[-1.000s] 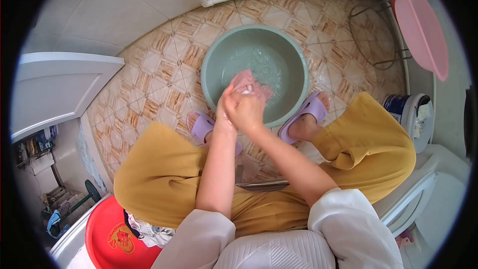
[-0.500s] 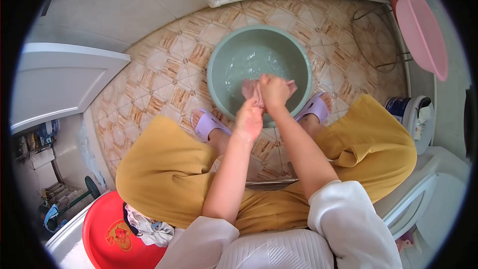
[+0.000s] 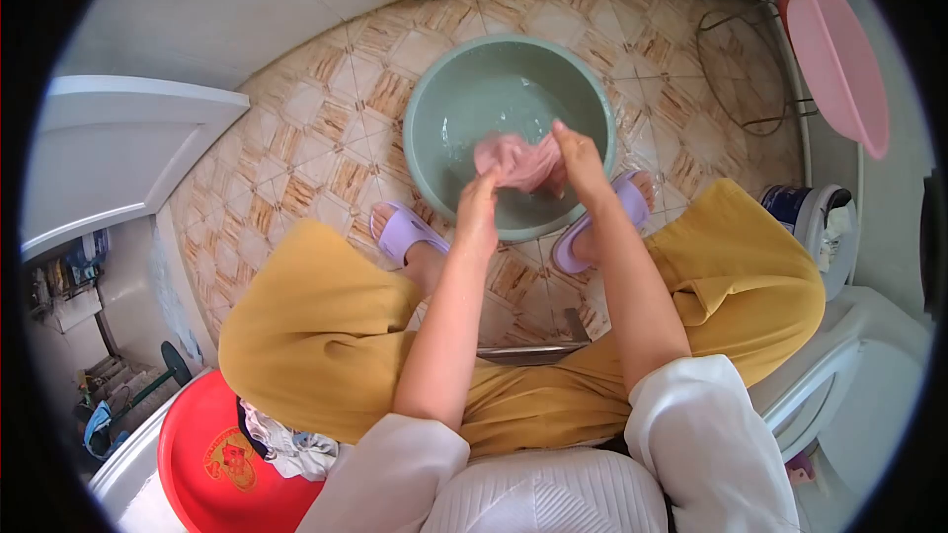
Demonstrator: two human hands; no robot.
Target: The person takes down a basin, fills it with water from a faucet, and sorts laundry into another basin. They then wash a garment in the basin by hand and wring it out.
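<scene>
A wet pink cloth (image 3: 523, 164) is stretched between my two hands over the green basin (image 3: 413, 152), which has water in its bottom. My left hand (image 3: 478, 209) grips the cloth's left end, near the basin's front rim. At the cloth's right end, my right hand (image 3: 581, 164) is closed on it with the thumb on top. The fingers' undersides are hidden from view.
The basin stands on the tiled floor between my feet in purple slippers (image 3: 403, 235). A red basin (image 3: 197, 479) with clothes (image 3: 296, 451) is at lower left, a white toilet (image 3: 869, 405) at right. A pink basin (image 3: 834, 59) hangs upper right.
My hands were clasped together around the bunched cloth; they have moved apart, and the cloth now spans the gap between them.
</scene>
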